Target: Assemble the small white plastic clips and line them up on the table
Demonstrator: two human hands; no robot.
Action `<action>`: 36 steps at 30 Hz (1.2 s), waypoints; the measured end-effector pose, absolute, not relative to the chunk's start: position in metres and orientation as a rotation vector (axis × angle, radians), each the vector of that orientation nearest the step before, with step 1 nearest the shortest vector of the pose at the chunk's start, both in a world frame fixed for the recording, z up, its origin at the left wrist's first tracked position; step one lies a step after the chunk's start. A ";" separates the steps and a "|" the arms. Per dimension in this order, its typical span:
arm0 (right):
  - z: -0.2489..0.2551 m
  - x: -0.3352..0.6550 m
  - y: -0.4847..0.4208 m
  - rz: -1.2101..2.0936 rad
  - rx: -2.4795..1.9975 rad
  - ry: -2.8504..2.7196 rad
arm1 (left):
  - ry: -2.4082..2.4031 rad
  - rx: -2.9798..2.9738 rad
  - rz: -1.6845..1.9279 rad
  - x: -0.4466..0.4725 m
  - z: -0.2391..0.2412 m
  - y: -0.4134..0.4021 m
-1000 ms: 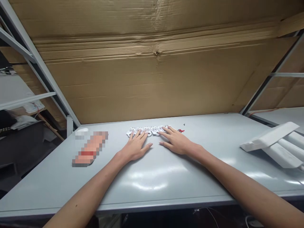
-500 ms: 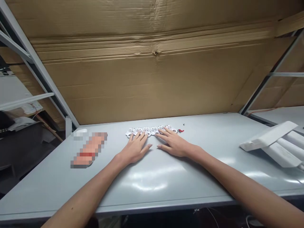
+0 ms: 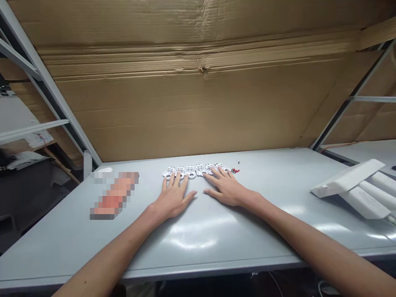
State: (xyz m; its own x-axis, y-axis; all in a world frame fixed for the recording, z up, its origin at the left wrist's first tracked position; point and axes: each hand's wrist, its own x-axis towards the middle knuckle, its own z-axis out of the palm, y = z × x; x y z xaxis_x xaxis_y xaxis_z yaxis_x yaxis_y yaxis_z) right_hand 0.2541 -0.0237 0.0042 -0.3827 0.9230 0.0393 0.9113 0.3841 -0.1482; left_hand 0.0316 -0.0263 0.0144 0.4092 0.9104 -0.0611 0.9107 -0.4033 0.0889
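Note:
Several small white plastic parts with round holes (image 3: 191, 172) lie side by side in a row on the grey table (image 3: 198, 231). My left hand (image 3: 172, 199) lies with spread fingers, its fingertips at the left parts of the row. Over the right parts rest the outstretched fingers of my right hand (image 3: 227, 187), which partly hide them. Both thumbs point inward, with a gap between them. Neither hand grasps anything. Just right of the row sits a little cluster of red and black bits (image 3: 235, 170), too small to make out.
A blurred-out orange-red object (image 3: 116, 196) lies on the left, with a small white item (image 3: 105, 170) behind it. At the right are white box-like pieces (image 3: 355, 185). A cardboard panel (image 3: 198, 111) closes off the back, between metal shelf posts (image 3: 52, 86).
My left hand has shifted slightly left and its fingers have spread a bit more, uncovering a middle part. My right hand has hardly moved. The view has shifted slightly.

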 end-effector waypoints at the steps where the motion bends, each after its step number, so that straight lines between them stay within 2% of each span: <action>1: 0.004 0.254 -0.024 0.158 -1.678 -2.517 | 1.652 2.539 -0.027 0.032 0.014 -0.026; 14: -0.002 0.257 -0.019 0.049 -1.581 -2.553 | 1.580 2.573 0.020 0.029 0.013 -0.022; 36: -0.002 0.262 -0.010 0.045 -1.474 -2.587 | 1.611 2.576 0.017 0.028 0.013 -0.016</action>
